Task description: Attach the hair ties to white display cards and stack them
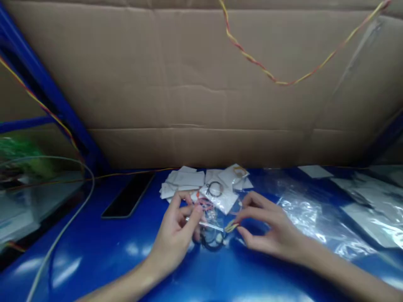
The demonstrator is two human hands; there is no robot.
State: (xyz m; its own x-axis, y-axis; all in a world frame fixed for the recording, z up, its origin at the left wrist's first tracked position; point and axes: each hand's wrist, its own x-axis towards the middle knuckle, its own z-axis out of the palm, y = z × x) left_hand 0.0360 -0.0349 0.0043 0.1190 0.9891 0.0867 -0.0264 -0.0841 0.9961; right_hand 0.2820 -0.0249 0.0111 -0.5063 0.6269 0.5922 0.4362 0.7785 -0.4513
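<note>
My left hand [179,224] pinches a small clear plastic bag [210,226] between thumb and fingers, over the blue table [126,247]. Beside it, my right hand [264,224] holds a small yellowish looped item [231,227] by its fingertips, close to the bag's right side. A black coiled ring [212,245] shows at the lower edge of the bag. Pink-red looped pieces [205,204] lie just behind the bag, near my left fingertips. Further back is a clear packet with a dark ring [215,189] on white paper.
White cards [185,179] are piled behind the hands. A dark phone-like slab [129,196] lies at left, near a pale cable [67,222]. Clear plastic bags [305,214] cover the right side. Cardboard [195,84] stands behind; a twisted red-yellow wire [283,83] hangs before it.
</note>
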